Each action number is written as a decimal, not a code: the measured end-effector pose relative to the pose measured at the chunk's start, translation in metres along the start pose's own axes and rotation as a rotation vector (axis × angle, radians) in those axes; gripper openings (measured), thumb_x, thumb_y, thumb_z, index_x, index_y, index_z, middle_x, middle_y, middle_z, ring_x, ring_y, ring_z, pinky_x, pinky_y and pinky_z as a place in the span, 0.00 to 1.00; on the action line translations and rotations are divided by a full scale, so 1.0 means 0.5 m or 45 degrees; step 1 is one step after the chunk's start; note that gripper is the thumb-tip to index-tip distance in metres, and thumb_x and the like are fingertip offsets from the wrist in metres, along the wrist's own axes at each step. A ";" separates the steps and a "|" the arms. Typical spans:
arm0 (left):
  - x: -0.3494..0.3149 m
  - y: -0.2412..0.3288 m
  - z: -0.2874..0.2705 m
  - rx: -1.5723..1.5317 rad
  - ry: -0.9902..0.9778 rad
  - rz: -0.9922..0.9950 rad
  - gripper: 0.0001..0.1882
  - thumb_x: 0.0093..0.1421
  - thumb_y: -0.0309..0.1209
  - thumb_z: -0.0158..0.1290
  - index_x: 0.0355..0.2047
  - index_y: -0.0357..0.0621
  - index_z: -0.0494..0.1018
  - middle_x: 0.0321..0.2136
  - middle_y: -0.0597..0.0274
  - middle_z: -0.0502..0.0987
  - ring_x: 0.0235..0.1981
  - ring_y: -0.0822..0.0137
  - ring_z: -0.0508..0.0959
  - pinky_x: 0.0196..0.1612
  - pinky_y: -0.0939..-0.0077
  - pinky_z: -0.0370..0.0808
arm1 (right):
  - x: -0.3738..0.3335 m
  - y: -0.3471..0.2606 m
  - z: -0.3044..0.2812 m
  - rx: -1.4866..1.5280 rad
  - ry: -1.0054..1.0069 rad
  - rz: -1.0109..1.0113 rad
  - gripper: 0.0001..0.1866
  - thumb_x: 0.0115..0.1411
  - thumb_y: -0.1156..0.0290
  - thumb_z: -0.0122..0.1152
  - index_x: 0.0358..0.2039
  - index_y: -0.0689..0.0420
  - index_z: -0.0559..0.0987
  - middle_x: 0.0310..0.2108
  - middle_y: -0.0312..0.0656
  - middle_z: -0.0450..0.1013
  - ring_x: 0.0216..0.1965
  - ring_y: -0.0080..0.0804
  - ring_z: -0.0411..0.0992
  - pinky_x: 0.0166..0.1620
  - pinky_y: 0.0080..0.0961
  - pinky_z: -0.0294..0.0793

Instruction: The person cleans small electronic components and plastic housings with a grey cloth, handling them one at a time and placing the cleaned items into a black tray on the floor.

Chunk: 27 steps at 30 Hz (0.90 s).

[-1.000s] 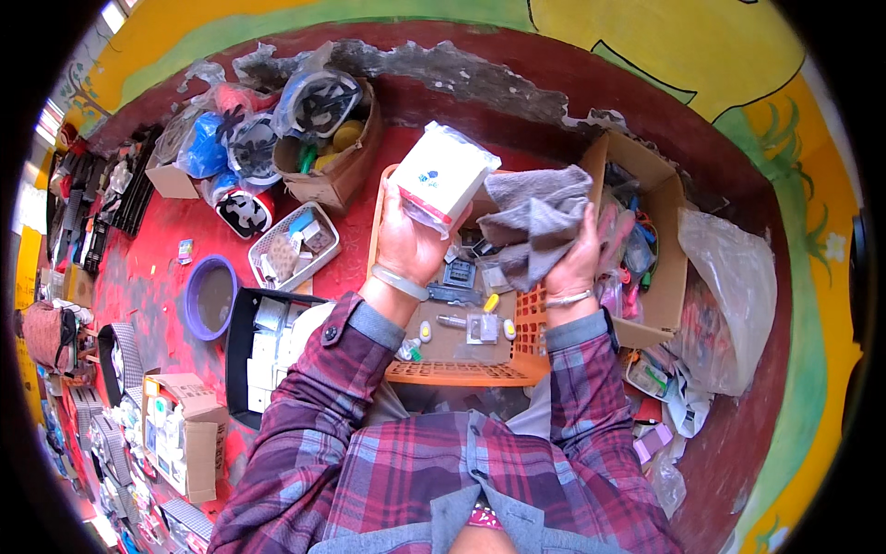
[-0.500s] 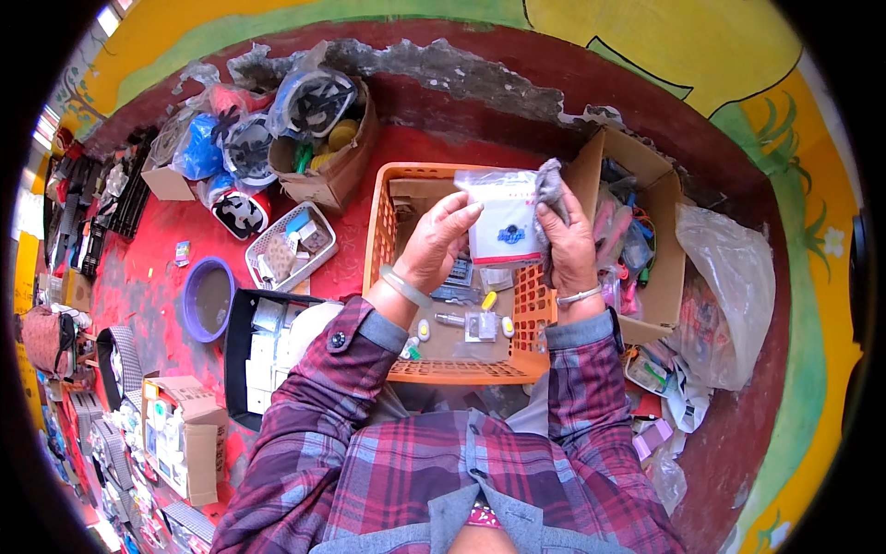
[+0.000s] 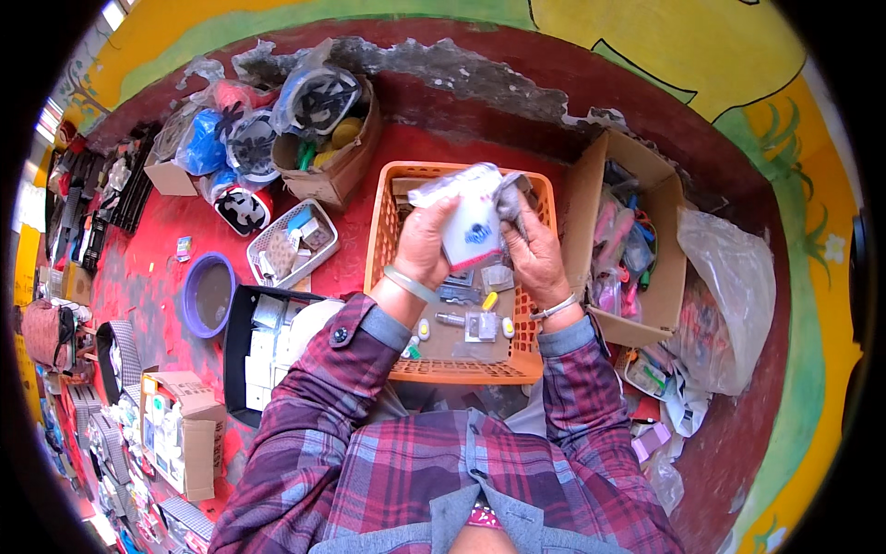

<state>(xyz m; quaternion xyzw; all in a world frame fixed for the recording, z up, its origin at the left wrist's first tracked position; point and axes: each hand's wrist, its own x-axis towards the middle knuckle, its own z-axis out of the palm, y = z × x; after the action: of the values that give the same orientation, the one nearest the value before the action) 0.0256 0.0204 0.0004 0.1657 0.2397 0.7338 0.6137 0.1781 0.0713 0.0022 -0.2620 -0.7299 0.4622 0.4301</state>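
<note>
My left hand (image 3: 426,244) is closed on the left edge of a white packet (image 3: 471,229) with a blue print, a red lower edge and a clear plastic top. The packet is tilted. My right hand (image 3: 537,258) grips a crumpled grey cloth (image 3: 510,196) against the packet's right side. Both hands are above an orange plastic basket (image 3: 461,371). Inside it are a small yellow item (image 3: 489,301), white-and-yellow oval pieces (image 3: 508,327) and small clear packs (image 3: 480,325). The packet and hands hide part of the basket.
To the right stands a cardboard box (image 3: 660,319) of bagged goods, with a clear plastic bag (image 3: 724,295) beside it. On the left are a white basket (image 3: 293,242), a purple basin (image 3: 209,295) and a black bin (image 3: 242,355). Another filled cardboard box (image 3: 346,180) stands farther back.
The packet has shifted left and tilted. My right hand has come left and lower with the grey cloth, now against the packet's side. My left hand has closed around the packet's left edge.
</note>
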 end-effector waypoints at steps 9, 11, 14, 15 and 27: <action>-0.006 0.027 0.011 0.052 -0.024 -0.107 0.22 0.58 0.31 0.52 0.51 0.36 0.64 0.44 0.54 0.74 0.44 0.61 0.76 0.48 0.65 0.74 | -0.009 -0.002 -0.004 0.044 -0.088 0.028 0.25 0.63 0.71 0.51 0.61 0.55 0.62 0.52 0.45 0.69 0.53 0.32 0.66 0.55 0.24 0.63; -0.016 0.006 0.009 0.127 -0.068 -0.195 0.20 0.58 0.30 0.52 0.49 0.36 0.66 0.42 0.57 0.74 0.42 0.64 0.76 0.46 0.68 0.75 | -0.007 0.003 -0.014 0.199 -0.046 0.122 0.26 0.64 0.71 0.50 0.62 0.56 0.60 0.52 0.44 0.69 0.53 0.30 0.66 0.55 0.23 0.63; -0.023 -0.016 0.011 0.188 -0.069 -0.249 0.17 0.58 0.30 0.52 0.46 0.35 0.68 0.40 0.57 0.75 0.40 0.64 0.77 0.45 0.69 0.75 | -0.003 -0.018 -0.023 0.175 -0.016 0.168 0.27 0.64 0.71 0.50 0.62 0.57 0.58 0.52 0.43 0.68 0.53 0.27 0.65 0.55 0.21 0.62; -0.020 -0.017 0.006 0.161 -0.042 -0.224 0.17 0.58 0.30 0.52 0.46 0.35 0.68 0.40 0.56 0.75 0.40 0.64 0.77 0.45 0.68 0.75 | -0.004 -0.015 -0.023 0.097 -0.033 0.186 0.27 0.63 0.71 0.50 0.62 0.57 0.58 0.53 0.45 0.67 0.54 0.29 0.65 0.56 0.23 0.62; 0.033 0.063 -0.039 -0.248 0.308 0.187 0.21 0.58 0.31 0.53 0.51 0.39 0.64 0.48 0.52 0.72 0.49 0.53 0.73 0.52 0.53 0.71 | -0.018 0.009 -0.006 0.201 -0.063 0.247 0.20 0.61 0.75 0.50 0.55 0.59 0.68 0.46 0.41 0.72 0.46 0.27 0.69 0.48 0.20 0.68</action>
<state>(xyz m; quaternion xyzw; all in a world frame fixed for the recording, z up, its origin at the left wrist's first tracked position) -0.0140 0.0297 0.0009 0.0329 0.2268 0.8110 0.5382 0.1850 0.0673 -0.0047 -0.2849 -0.6729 0.5641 0.3846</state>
